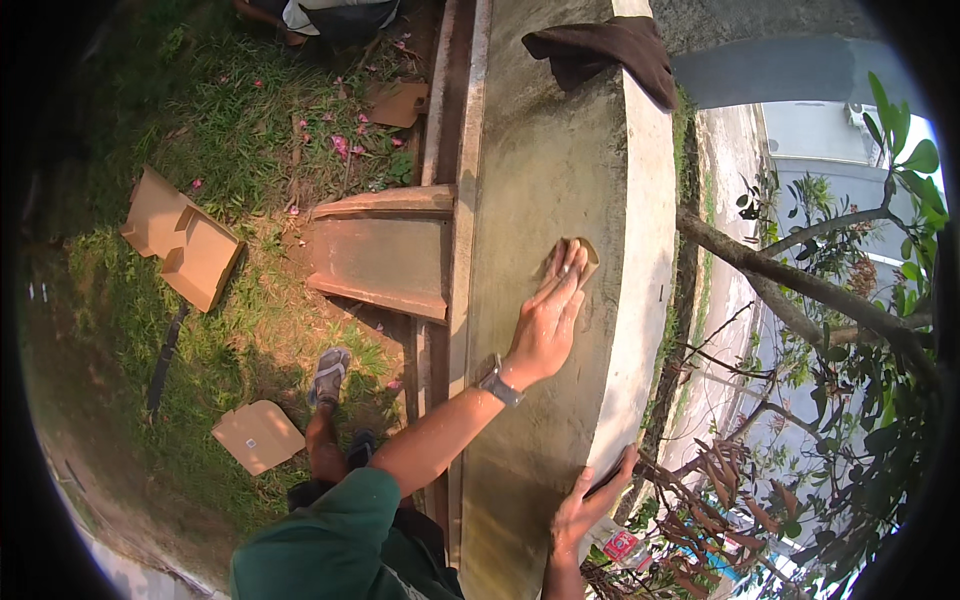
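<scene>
A weathered concrete ledge (pixel 535 150) runs up and down through the middle of the head view. My left hand (pixel 548 315) presses a small tan sheet or pad (pixel 589 262) against its surface, fingers together over the piece and partly hiding it. Lower down, my right hand (pixel 585 510) grips the pale outer edge of the ledge, thumb on the near side and fingers along the rim. A wristwatch (pixel 503 386) is on my left wrist.
Dark brown cloth (pixel 600 45) drapes over the ledge. Grass at left holds cardboard pieces (pixel 180 240) and a sloped concrete slab (pixel 375 250). A person (pixel 290 20) is at top left. Branches (pixel 800 280) fill the right. A plastic bottle (pixel 620 550) sits beside my right hand.
</scene>
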Tool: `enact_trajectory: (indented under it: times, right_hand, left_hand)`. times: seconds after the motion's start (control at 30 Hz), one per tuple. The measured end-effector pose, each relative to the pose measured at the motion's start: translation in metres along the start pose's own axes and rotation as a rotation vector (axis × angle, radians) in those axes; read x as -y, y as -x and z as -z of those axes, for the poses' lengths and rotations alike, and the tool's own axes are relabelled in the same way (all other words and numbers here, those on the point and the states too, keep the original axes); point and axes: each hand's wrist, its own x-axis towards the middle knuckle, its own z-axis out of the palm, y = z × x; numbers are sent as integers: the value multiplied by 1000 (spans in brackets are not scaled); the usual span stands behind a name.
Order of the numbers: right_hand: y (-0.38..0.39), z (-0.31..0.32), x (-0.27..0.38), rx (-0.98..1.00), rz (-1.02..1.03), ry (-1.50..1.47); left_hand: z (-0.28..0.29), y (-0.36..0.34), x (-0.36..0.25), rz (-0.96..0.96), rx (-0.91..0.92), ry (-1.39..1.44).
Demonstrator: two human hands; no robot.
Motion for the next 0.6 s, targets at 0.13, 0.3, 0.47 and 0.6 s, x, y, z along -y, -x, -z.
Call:
enact_trajectory:
  times: [0.13, 0.3, 0.47, 0.6]
  right_hand:
    - [-1, 1, 3, 4, -27, 79]
    - [0, 0, 4, 0, 24, 54]
    - [-5, 0, 1, 3, 28, 56]
    - [-4, -1, 5, 11, 14, 81]
  left_hand:
    - [43, -116, 74, 272, -201, 183]
    - [34, 48, 18, 474, -62, 72]
    - [9, -41, 28, 81, -125, 4]
    - [35, -53, 103, 461, -188, 104]
